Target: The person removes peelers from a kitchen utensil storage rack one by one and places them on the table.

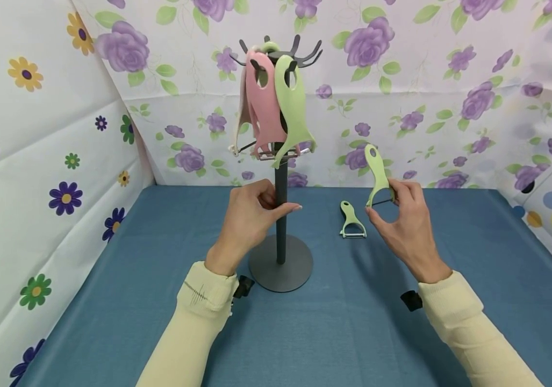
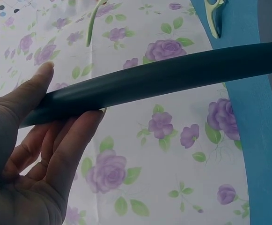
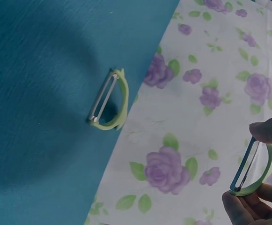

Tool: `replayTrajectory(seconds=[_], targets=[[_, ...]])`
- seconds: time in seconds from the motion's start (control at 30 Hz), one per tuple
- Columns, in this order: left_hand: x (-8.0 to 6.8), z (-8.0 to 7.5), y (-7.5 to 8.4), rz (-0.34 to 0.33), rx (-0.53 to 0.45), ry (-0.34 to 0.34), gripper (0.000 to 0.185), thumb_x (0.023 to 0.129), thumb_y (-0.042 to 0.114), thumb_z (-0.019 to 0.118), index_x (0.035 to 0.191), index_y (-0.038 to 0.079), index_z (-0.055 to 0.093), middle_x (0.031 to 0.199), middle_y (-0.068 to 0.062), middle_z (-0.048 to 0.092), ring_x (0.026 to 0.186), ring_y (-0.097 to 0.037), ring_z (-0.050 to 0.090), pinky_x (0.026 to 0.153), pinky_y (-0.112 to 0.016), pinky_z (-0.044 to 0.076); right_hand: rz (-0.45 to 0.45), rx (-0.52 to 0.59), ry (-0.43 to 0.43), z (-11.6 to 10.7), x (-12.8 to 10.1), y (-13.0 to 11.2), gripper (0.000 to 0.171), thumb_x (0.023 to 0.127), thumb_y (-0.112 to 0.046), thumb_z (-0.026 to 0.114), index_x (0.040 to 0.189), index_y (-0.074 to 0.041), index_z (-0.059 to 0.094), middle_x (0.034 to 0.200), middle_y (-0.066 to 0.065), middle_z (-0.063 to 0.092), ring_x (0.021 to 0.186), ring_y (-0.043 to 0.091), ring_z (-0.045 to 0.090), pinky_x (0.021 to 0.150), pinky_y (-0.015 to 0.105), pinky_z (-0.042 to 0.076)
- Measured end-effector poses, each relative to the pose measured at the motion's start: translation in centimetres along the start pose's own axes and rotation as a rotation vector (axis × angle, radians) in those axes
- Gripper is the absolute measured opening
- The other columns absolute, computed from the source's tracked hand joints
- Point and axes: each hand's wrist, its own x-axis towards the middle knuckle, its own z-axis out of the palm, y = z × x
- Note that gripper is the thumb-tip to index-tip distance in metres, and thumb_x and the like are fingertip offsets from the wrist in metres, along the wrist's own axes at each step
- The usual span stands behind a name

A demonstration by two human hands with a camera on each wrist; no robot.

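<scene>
A dark grey stand (image 1: 281, 215) rises from a round base on the blue tablecloth (image 1: 353, 322), and everything else sits around it. The left hand (image 1: 249, 215) grips the pole about halfway up, fingers curled round one side and the thumb on the other; the left wrist view shows the pole lying across the fingers (image 2: 70, 140) with the thumb over the top. At the top of the stand, hooks carry several hanging peelers: a pink one (image 1: 263, 102), a green one (image 1: 292, 107) and a pale one behind them (mostly hidden).

To the right of the stand, the right hand (image 1: 406, 220) holds a green peeler (image 1: 377, 174) raised off the cloth, handle pointing up. Thumb and fingertips (image 3: 269, 131) pinch its blade end, the rest of the fingers loosely bent.

Between the stand and that hand, a second green peeler (image 1: 351, 220) lies flat on the tablecloth, blade end toward the person. Floral sheets (image 1: 450, 107) wall in the space behind the stand.
</scene>
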Motion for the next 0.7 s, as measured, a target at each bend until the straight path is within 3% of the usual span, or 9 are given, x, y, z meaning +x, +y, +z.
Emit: replayTrajectory(seconds=[0.3,0.7], targets=[[0.0,0.0,0.0,0.01,-0.003,0.009,0.028,0.087,0.031,0.084,0.079,0.011,0.065,0.07,-0.003,0.066,0.063,-0.012,0.064,0.061,-0.031,0.056,0.007,-0.032,-0.009,0.4,-0.2,1.2,0.064,0.085,-0.009,0.084,0.138,0.009,0.053,0.12,0.028,0.051,0.096,0.038,0.054,0.082,0.053,0.049],[0.1,0.1,0.1,-0.014,-0.001,0.012,0.028,0.087,0.032,0.084,0.079,0.012,0.066,0.071,-0.003,0.067,0.064,-0.013,0.064,0.062,-0.031,0.056,0.081,-0.08,-0.039,0.7,-0.5,2.0,0.062,0.086,-0.012,0.082,0.137,0.011,0.054,0.114,0.029,0.052,0.089,0.035,0.049,0.073,0.049,0.043]])
